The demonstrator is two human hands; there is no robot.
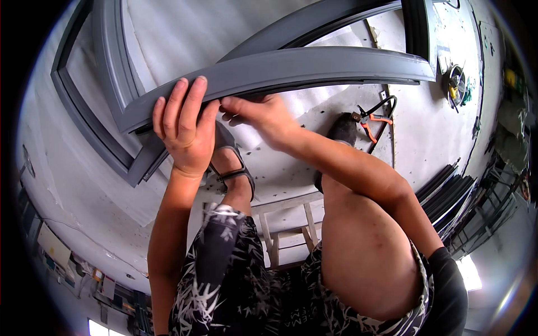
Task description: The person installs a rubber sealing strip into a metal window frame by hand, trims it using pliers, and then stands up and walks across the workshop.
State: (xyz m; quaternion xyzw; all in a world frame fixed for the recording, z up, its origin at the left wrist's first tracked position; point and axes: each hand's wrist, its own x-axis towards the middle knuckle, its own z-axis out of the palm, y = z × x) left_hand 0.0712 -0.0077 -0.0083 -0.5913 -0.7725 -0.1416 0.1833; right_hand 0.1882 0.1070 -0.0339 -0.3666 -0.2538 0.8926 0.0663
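A grey window frame [314, 63] lies tilted across the upper middle, its near bar curving from left to right. Along the lower edge of that bar runs a black rubber sealing strip [330, 85]. My left hand [185, 126] is wrapped over the left end of the bar, fingers on the top face and thumb at the lower edge. Beside it, my right hand [263, 117] is closed at the same edge, thumb and curled fingers pinching where the strip runs. Its fingertips are partly hidden and slightly blurred.
Another dark grey frame [92, 134] lies beneath on the left. Cutters with orange handles [370, 126] and a black strip lie on the floor by my foot. A wooden stool [291, 210] stands between my legs. Long black strips [448, 193] and a round container [457, 84] are at right.
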